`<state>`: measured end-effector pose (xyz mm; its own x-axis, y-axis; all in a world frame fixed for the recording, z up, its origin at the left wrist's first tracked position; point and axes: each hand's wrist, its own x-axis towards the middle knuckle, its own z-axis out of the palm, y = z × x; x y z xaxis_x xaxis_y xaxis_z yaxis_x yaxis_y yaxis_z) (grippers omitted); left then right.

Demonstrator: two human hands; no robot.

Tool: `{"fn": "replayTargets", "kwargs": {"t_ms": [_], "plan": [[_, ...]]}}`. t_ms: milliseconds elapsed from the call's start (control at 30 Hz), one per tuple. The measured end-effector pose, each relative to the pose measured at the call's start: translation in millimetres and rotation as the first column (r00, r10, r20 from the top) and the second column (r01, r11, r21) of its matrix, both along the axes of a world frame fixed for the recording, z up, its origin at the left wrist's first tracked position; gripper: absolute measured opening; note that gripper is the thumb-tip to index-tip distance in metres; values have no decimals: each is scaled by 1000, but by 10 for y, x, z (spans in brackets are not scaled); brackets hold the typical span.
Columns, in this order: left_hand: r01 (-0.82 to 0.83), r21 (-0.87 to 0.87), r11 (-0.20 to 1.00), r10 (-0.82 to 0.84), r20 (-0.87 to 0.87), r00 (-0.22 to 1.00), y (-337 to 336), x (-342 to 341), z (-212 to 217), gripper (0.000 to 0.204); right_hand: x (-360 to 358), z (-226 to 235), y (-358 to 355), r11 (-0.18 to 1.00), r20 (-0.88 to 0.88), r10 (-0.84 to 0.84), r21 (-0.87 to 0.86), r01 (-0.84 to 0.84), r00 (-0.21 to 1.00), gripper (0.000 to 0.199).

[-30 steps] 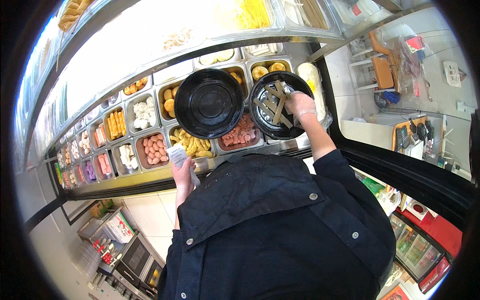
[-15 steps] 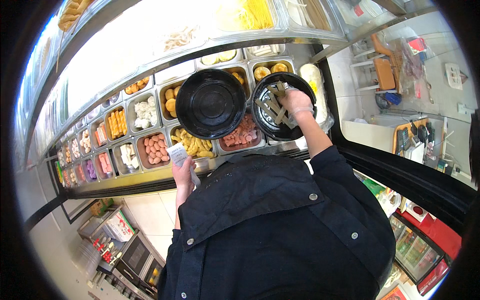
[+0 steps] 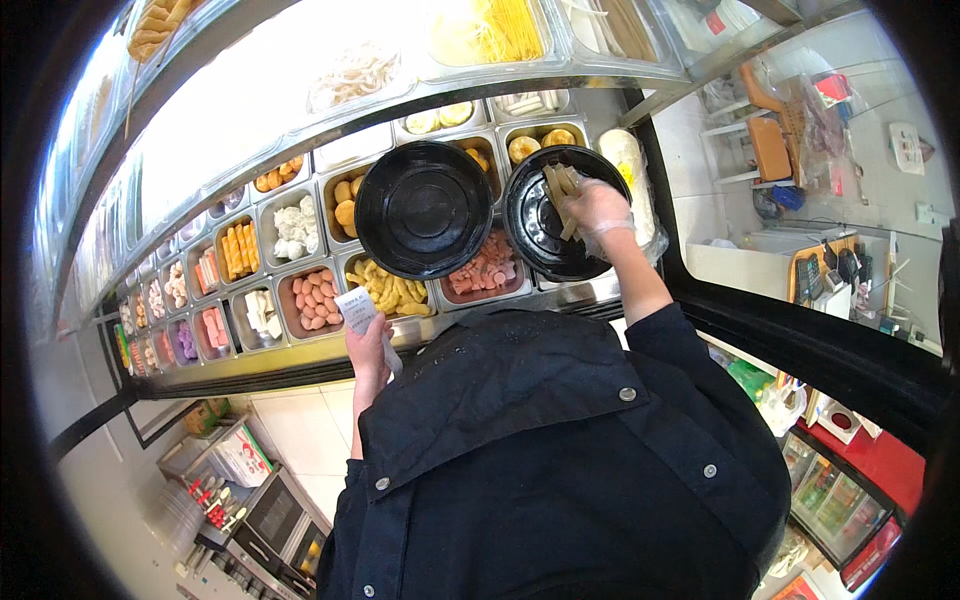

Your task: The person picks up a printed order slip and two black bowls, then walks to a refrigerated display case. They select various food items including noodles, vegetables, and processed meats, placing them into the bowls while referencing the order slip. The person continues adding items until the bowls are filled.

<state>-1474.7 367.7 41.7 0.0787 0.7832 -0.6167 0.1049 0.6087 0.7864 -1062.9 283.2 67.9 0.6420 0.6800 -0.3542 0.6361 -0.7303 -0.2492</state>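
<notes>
My right hand [image 3: 600, 208], in a clear plastic glove, grips a bunch of flat grey-green strips [image 3: 558, 190] inside the right black bowl [image 3: 533, 245]. What the strips are I cannot tell for sure. A second black bowl [image 3: 424, 208] rests to its left on the food pans, with nothing in it. Below that bowl's left side, my left hand [image 3: 370, 345] is closed on a printed paper slip [image 3: 357, 311], one end of which hangs down beside the wrist.
Rows of metal pans hold small pink sausages [image 3: 316, 300], yellow pieces [image 3: 395, 290], pink chopped pieces [image 3: 485, 268] and white lumps [image 3: 294, 228]. A shelf rail [image 3: 440, 90] crosses above them. Right of the bowls lies a plastic-wrapped white roll [image 3: 625, 165].
My right hand has gathered the strips that lay spread across the right bowl into a tighter bunch. My left hand and the slip have barely moved.
</notes>
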Motion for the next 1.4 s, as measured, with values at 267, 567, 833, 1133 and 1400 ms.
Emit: {"fn": "replayTargets", "kwargs": {"t_ms": [267,567,833,1133,1400], "plan": [[-23,13,1000,23,23,999,-156,-32,77,25,212,635,-414,632,-43,-172,762,143,984,22],[-52,89,995,53,-7,999,-436,-140,155,24,95,389,-499,994,-2,61,92,-60,998,42],[-95,88,992,94,18,995,-685,-292,133,28,-85,-38,-237,986,-93,-53,-161,38,994,40],[-137,50,989,138,-15,990,-852,-305,175,28,67,-117,-193,982,-252,-163,55,183,954,39],[-153,35,988,153,-19,988,-882,-307,91,27,788,107,-647,827,-516,-95,434,356,851,24]]}}
